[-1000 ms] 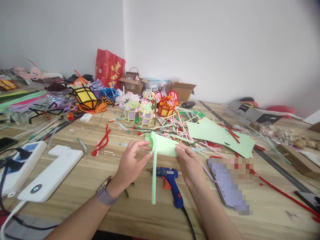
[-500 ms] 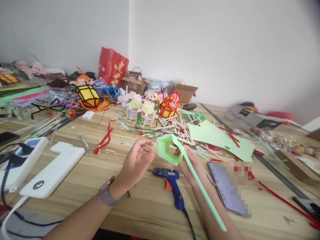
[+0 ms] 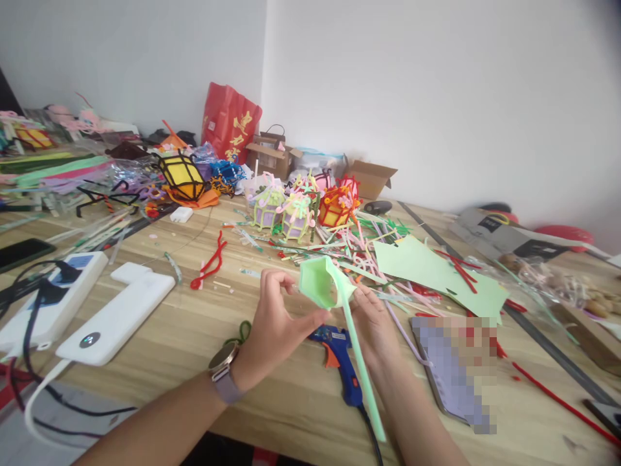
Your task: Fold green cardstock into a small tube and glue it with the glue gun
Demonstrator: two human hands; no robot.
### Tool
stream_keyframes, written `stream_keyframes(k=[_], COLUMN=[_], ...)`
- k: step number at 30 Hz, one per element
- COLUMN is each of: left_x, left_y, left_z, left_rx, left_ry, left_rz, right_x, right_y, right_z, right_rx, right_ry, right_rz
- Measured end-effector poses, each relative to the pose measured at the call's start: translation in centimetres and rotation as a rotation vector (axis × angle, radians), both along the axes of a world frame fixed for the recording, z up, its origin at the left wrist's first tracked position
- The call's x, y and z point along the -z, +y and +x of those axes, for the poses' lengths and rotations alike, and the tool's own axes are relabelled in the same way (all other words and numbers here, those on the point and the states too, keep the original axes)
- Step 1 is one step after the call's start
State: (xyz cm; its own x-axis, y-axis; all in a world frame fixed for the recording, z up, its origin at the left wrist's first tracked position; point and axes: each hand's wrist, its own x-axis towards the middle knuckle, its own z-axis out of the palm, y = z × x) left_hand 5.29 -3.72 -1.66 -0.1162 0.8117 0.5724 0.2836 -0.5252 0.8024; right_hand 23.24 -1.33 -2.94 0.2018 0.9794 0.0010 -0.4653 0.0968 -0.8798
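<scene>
- The long wooden table [image 3: 160, 336] runs wall to wall and is crowded with craft clutter, thickest along its far half.
- A flat sheet of pale green paper [image 3: 436, 275] lies to the right of the hands, with red pipe cleaners across it.
- Two white power units [image 3: 114, 317] sit at the left with dark cables trailing off the near edge.
- A red bag [image 3: 228, 126] leans on the wall at the back, cardboard boxes [image 3: 371, 178] beside it.
- Small finished lanterns [image 3: 284, 210] stand in a cluster behind the hands; a yellow one [image 3: 182, 175] sits further left.
- The left hand [image 3: 276, 323], watch on its wrist, has thumb and fingers closed on the near edge of the green paper tube.
- The right hand [image 3: 376, 323] pinches the tube from the other side, just where the strip leaves it.
- The green paper tube [image 3: 320, 281] is held above the table between both hands, open end towards the viewer.
- A long green strip [image 3: 363, 369] hangs from it, slanting down to the right.
- A blue glue gun [image 3: 342, 362] lies on the table directly under the hands.
</scene>
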Motion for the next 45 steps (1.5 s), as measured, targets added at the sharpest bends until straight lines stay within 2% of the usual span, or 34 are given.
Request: stream_keyframes(k=[9, 21, 27, 33, 40, 45], left_x=[-0.3, -1.3, -0.6, -0.6, -0.8, -1.3], left_y=[0.1, 0.1, 0.6, 1.1, 1.2, 1.3], left_z=[-0.2, -1.2, -1.7, -2.3, -2.3, -2.1], left_rx=[-0.018, 0.06, 0.105, 0.162, 0.07, 0.003], left_ry=[0.07, 0.127, 0.036, 0.232, 0.244, 0.295], left_rz=[-0.033, 0.142, 0.155, 0.144, 0.142, 0.1], right_x=[0.1, -0.2, 0.0, -0.3, -0.6, -0.3], right_y=[0.1, -0.2, -0.1, -0.2, -0.3, -0.2], right_z=[0.1, 0.2, 0.2, -0.1, -0.4, -0.1], right_rx=[0.002, -0.055, -0.057, -0.08, -0.055, 0.015], right_ry=[0.005, -0.023, -0.034, -0.094, -0.092, -0.161], right_rz=[0.018, -0.022, -0.033, -0.06, -0.068, 0.0])
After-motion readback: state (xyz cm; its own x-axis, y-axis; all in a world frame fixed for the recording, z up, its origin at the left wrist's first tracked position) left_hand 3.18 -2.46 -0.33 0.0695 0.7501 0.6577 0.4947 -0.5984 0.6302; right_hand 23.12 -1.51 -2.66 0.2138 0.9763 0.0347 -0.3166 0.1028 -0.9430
